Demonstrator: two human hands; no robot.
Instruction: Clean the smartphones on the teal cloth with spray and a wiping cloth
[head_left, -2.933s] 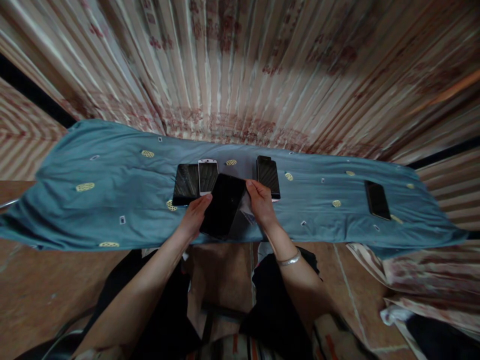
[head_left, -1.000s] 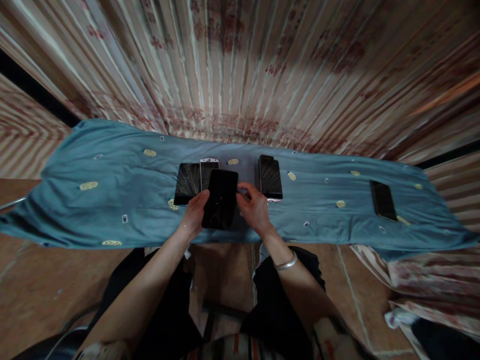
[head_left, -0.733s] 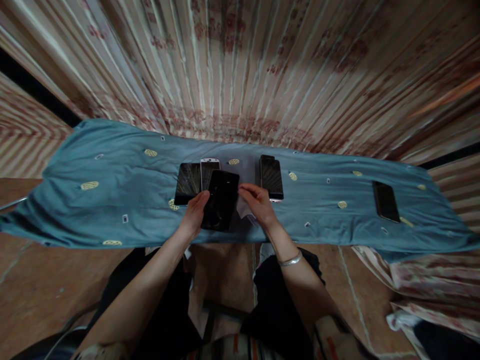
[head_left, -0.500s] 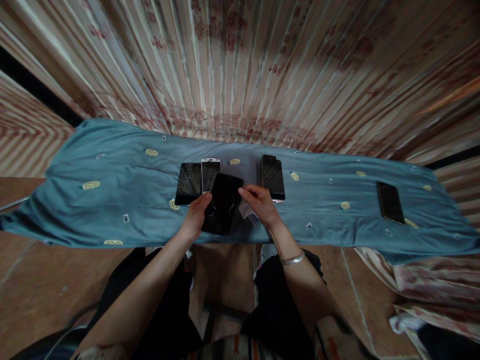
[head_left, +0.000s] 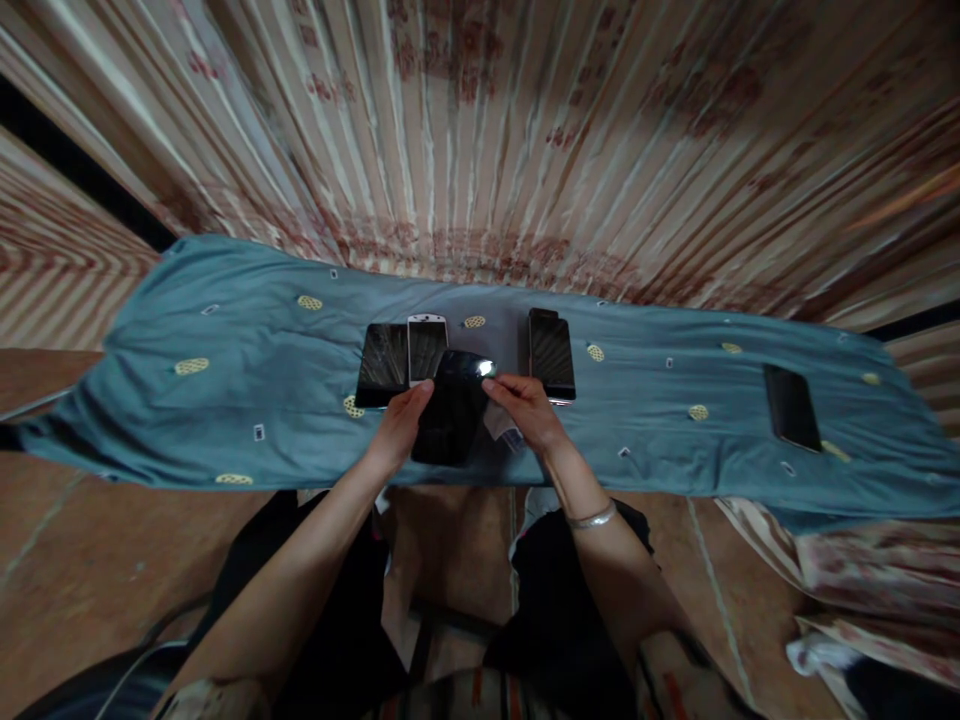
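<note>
Between my left hand point(head_left: 401, 422) and my right hand point(head_left: 527, 408) is a black smartphone point(head_left: 459, 378), tilted, with a bright glare at its upper right corner. My left thumb and fingers grip its left edge, and my right thumb and fingers pinch its right edge. A pale, crumpled cloth or wipe point(head_left: 501, 425) hangs beneath my right hand. Another dark, flat device point(head_left: 439, 445) shows below the phone; where one ends and the other begins is hard to tell. Close to my left hand lie a black tablet-like device point(head_left: 382, 362) and a white-framed phone point(head_left: 427, 345).
Right of my hands lie dark phones point(head_left: 553, 355), apparently overlapping. Farther right is a lone black phone point(head_left: 791, 405). All rest on a narrow surface covered by a blue-green cloth point(head_left: 277, 390) with yellow prints. A pleated, flowered curtain point(head_left: 480, 150) hangs behind.
The black phone has tilted in my hands, and a bright glare now shows at its upper right corner. Both hands keep their grip. The whole view has shifted slightly.
</note>
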